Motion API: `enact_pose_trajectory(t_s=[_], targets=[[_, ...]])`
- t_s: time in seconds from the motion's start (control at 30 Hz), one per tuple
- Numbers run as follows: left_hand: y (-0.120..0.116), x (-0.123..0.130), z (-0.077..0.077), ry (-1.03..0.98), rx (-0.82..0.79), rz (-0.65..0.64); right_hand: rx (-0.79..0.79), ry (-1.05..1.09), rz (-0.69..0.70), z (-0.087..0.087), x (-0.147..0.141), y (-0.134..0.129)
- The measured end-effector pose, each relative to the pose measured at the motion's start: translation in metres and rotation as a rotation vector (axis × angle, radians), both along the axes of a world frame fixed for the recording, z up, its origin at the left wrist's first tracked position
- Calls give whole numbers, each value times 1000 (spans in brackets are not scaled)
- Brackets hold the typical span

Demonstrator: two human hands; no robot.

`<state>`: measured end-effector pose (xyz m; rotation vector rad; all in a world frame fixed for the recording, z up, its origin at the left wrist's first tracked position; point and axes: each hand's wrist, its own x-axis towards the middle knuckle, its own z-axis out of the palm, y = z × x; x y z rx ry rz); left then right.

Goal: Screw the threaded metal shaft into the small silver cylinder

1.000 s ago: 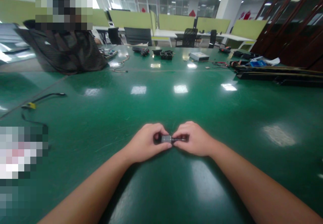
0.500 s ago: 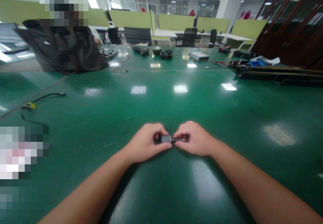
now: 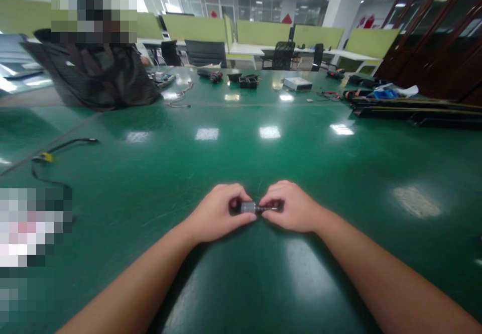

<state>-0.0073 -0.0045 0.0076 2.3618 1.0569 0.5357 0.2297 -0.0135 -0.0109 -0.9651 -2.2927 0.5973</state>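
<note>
Low over the green tabletop [image 3: 233,160], near its middle, lies a small grey cylinder [image 3: 248,207] with a thin dark ridged shaft [image 3: 268,208] pointing right. The fingers and thumb of my left hand [image 3: 222,213] are closed round the cylinder from the left. My right hand [image 3: 289,207] pinches around the shaft from the right, its thumb and fingertips just beside the cylinder's end. My palms hide the far ends of both parts. The two hands are close together, with a narrow gap between their fingertips.
A dark bag [image 3: 109,80] stands at the back left. A black cable with a yellow piece [image 3: 47,157] lies at the left. Along the far edge are a silver box [image 3: 297,83] and several dark parts. Long black strips [image 3: 414,110] lie at the back right.
The fingertips of my right hand have shifted very slightly to the right along the shaft. My left hand and the cylinder look unmoved.
</note>
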Motion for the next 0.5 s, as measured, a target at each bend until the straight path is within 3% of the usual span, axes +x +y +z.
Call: enact_pose_trajectory(t_s=[0.5], targets=[[1, -2, -3, 6, -10, 1, -22, -12, -25, 0, 1, 0]])
